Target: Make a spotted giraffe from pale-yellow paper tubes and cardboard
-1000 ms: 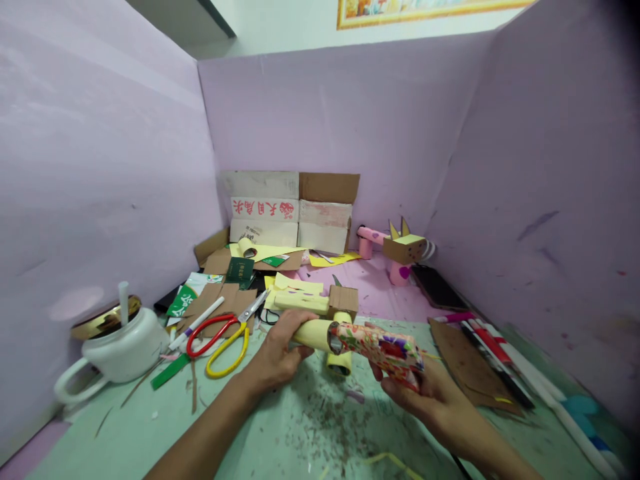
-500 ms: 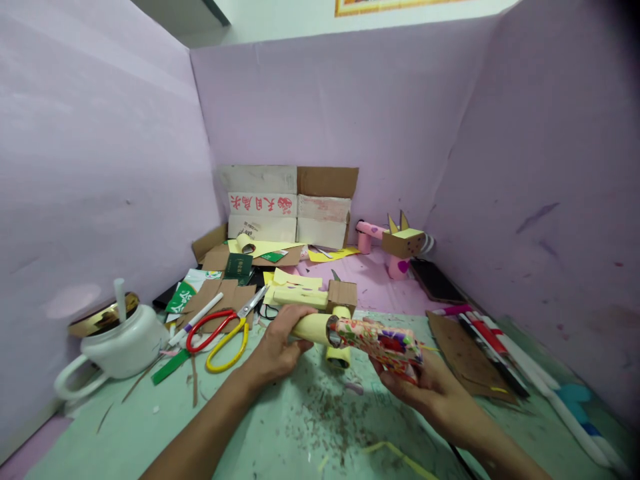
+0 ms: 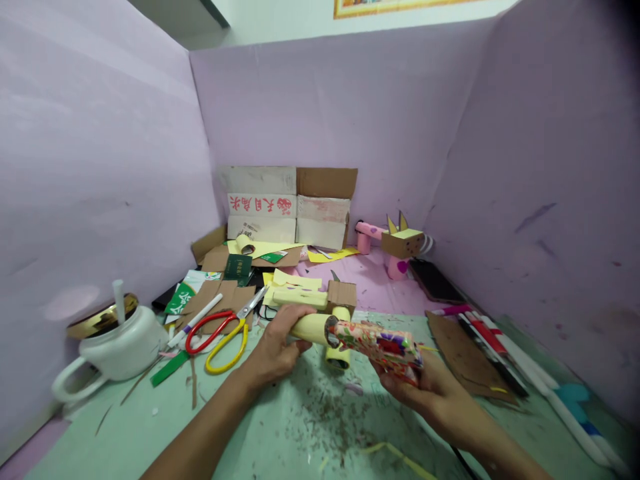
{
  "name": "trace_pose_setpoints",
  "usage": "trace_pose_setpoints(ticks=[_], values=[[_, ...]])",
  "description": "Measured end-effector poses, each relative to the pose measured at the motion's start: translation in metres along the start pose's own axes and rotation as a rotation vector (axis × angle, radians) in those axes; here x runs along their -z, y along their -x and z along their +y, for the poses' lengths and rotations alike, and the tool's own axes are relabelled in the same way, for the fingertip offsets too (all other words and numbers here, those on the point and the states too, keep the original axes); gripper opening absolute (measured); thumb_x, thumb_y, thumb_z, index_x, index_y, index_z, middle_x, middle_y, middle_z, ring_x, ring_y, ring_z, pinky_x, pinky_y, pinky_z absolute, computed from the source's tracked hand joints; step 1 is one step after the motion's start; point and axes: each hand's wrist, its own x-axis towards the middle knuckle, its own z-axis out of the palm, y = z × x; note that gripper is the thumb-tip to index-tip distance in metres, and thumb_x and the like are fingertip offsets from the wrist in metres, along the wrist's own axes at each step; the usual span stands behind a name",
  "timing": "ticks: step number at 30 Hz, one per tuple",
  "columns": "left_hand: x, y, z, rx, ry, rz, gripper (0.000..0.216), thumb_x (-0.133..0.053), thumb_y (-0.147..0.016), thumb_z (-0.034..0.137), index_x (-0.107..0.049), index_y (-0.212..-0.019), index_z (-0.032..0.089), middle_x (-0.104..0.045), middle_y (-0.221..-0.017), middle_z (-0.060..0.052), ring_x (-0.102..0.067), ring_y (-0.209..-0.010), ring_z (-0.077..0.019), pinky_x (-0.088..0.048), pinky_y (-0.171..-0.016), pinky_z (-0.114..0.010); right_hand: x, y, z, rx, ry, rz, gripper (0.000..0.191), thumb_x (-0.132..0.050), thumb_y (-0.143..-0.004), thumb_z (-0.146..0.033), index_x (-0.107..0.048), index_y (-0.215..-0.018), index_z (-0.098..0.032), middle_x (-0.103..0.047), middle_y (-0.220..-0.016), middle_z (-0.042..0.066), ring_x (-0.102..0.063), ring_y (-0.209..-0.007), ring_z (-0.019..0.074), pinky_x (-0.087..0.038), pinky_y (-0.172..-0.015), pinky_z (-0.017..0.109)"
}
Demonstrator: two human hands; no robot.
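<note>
My left hand [image 3: 276,350] is wrapped round a yellow paper tube [image 3: 311,328], part of a yellow and brown cardboard model [image 3: 330,308] on the green mat [image 3: 165,427]. My right hand [image 3: 431,390] grips a floral-patterned glue gun [image 3: 376,343]. Its tip points left and meets the end of the yellow tube. Both hands are closed on what they hold.
Red and yellow scissors [image 3: 220,332] and a white marker lie left of the hands. A white mug with a gold lid [image 3: 107,348] stands at far left. Markers [image 3: 493,350] and brown card [image 3: 463,360] lie right. Cardboard box [image 3: 290,207], pink cardboard animal [image 3: 397,245] and phone [image 3: 435,283] sit behind.
The hands, tube and glue gun have barely shifted; the view has tipped slightly downward since the earliest frame.
</note>
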Motion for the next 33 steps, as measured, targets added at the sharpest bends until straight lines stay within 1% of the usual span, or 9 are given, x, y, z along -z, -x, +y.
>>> trace_pose_setpoints(ticks=[3, 11, 18, 22, 28, 33], values=[[-0.0013, 0.0005, -0.0014, -0.008, -0.002, 0.003, 0.043, -0.055, -0.071, 0.008, -0.056, -0.113, 0.017, -0.06, -0.117, -0.011, -0.053, -0.112, -0.0251, -0.04, -0.098, -0.039, 0.0008, -0.0011, 0.0019, 0.001, 0.006, 0.022, 0.02, -0.059, -0.077, -0.039, -0.059, -0.076, -0.019, -0.051, -0.068, 0.001, -0.05, -0.071, 0.0206, -0.041, -0.061, 0.029], [-0.0027, 0.0012, -0.0075, -0.028, 0.008, -0.01, 0.045, -0.056, -0.072, 0.008, -0.055, -0.116, 0.017, -0.058, -0.12, -0.011, -0.052, -0.115, -0.0249, -0.038, -0.101, -0.039, 0.0015, -0.0014, 0.0042, -0.006, -0.023, 0.055, 0.027, -0.062, -0.077, -0.041, -0.062, -0.088, -0.017, -0.049, -0.07, -0.001, -0.042, -0.063, 0.0157, -0.037, -0.057, 0.027], [-0.0013, 0.0007, -0.0037, -0.01, 0.003, -0.009, 0.044, -0.055, -0.071, 0.008, -0.056, -0.114, 0.016, -0.059, -0.118, -0.012, -0.052, -0.113, -0.0262, -0.04, -0.099, -0.041, 0.0019, -0.0045, 0.0033, -0.03, -0.05, 0.083, 0.025, -0.063, -0.073, -0.043, -0.055, -0.074, -0.019, -0.044, -0.065, -0.002, -0.039, -0.061, 0.0154, -0.035, -0.055, 0.027], [-0.0004, 0.0002, -0.0013, 0.0, -0.003, -0.006, 0.042, -0.055, -0.073, 0.011, -0.057, -0.114, 0.017, -0.059, -0.12, -0.012, -0.053, -0.113, -0.027, -0.04, -0.098, -0.042, 0.0029, -0.0051, 0.0023, -0.035, -0.041, 0.101, 0.026, -0.063, -0.071, -0.042, -0.054, -0.075, -0.018, -0.044, -0.065, -0.002, -0.038, -0.06, 0.0143, -0.034, -0.054, 0.027], [0.0004, 0.0007, -0.0033, -0.007, -0.002, 0.011, 0.043, -0.055, -0.073, 0.012, -0.056, -0.116, 0.017, -0.059, -0.122, -0.012, -0.052, -0.115, -0.0271, -0.039, -0.101, -0.042, 0.0055, -0.0058, 0.006, -0.019, -0.014, 0.112, 0.026, -0.062, -0.073, -0.043, -0.055, -0.074, -0.018, -0.046, -0.065, -0.002, -0.04, -0.06, 0.0147, -0.035, -0.055, 0.027], [-0.0003, 0.0003, -0.006, 0.006, 0.007, 0.026, 0.043, -0.056, -0.074, 0.015, -0.056, -0.117, 0.016, -0.059, -0.122, -0.013, -0.053, -0.115, -0.0271, -0.04, -0.1, -0.041, 0.0065, -0.0056, 0.0037, -0.007, 0.014, 0.133, 0.025, -0.064, -0.071, -0.042, -0.057, -0.072, -0.018, -0.047, -0.062, -0.002, -0.042, -0.057, 0.0146, -0.035, -0.053, 0.027]])
